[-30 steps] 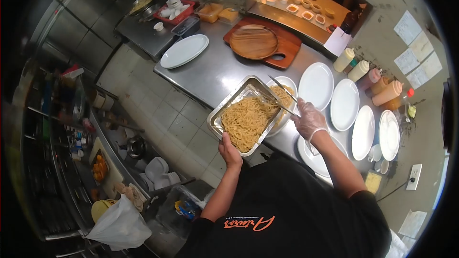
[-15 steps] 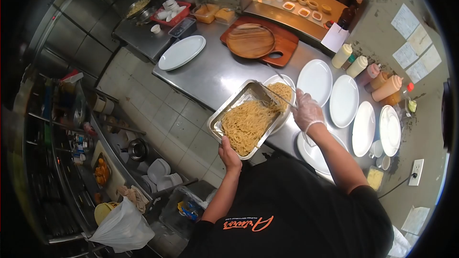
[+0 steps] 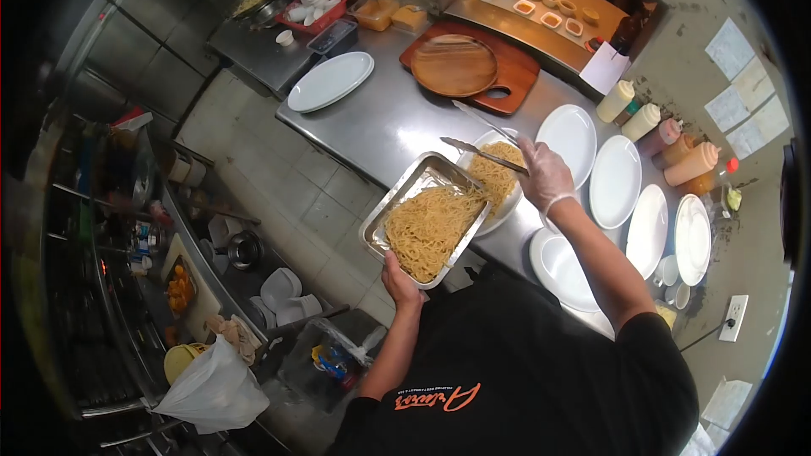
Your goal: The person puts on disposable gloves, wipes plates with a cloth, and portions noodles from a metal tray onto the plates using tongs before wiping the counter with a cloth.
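Observation:
My left hand (image 3: 400, 283) grips the near edge of a metal tray (image 3: 372, 232) that holds a heap of noodles (image 3: 431, 232). Gloved in clear plastic, my right hand (image 3: 547, 176) is closed on metal tongs (image 3: 486, 154). The tongs' arms are spread, with nothing between their tips. Below them is a white oval plate (image 3: 504, 210) bearing a pile of noodles (image 3: 498, 173). The tray is tilted beside that plate, and its right edge overlaps the plate in this view.
More white oval plates (image 3: 615, 181) line the steel counter (image 3: 372, 139) to the right. Sauce bottles (image 3: 641, 122) stand by the wall. Farther back lie a round wooden plate on a wooden board (image 3: 515, 84), stacked plates (image 3: 330, 82) and a red basket (image 3: 331, 17).
The tongs have lifted out of the noodles and opened, swinging toward the back of the plate. The tray has moved slightly away from the plate, and the plate's noodles show more fully.

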The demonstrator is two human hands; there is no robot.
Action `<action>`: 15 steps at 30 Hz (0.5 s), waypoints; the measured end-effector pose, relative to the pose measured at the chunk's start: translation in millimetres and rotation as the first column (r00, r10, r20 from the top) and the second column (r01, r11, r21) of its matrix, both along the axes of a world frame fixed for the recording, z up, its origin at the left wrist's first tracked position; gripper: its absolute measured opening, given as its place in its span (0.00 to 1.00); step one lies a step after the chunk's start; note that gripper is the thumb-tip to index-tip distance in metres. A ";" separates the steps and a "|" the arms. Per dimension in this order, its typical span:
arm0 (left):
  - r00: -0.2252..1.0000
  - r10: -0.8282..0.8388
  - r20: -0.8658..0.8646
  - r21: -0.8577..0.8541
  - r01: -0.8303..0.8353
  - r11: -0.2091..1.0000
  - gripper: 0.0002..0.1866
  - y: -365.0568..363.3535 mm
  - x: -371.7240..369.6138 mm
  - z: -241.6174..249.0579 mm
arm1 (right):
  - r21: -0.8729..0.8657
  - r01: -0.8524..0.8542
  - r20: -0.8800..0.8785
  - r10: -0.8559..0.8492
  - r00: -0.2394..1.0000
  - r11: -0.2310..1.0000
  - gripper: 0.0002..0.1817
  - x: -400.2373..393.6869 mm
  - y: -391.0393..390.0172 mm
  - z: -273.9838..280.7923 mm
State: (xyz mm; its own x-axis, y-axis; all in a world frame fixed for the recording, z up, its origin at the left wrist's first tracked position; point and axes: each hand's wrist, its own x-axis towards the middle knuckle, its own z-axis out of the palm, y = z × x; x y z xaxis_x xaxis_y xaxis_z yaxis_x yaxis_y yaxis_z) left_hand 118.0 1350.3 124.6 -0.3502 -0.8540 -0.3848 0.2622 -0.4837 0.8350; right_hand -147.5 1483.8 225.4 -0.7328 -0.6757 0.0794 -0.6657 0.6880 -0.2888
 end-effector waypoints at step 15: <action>0.999 0.033 -0.004 0.009 -0.033 0.999 0.27 -0.1 11.6 -8.2 | -0.013 0.032 0.175 -0.029 0.984 0.999 0.28 -27.0 7.9 -3.5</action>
State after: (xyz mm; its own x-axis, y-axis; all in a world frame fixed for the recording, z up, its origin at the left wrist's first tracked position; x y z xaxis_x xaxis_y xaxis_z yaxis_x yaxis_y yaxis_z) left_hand 129.6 1350.2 116.4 -0.3241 -0.8614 -0.3912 0.2816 -0.4826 0.8294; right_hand -174.4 1491.7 221.8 -0.7569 -0.6523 -0.0412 -0.5827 0.7020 -0.4094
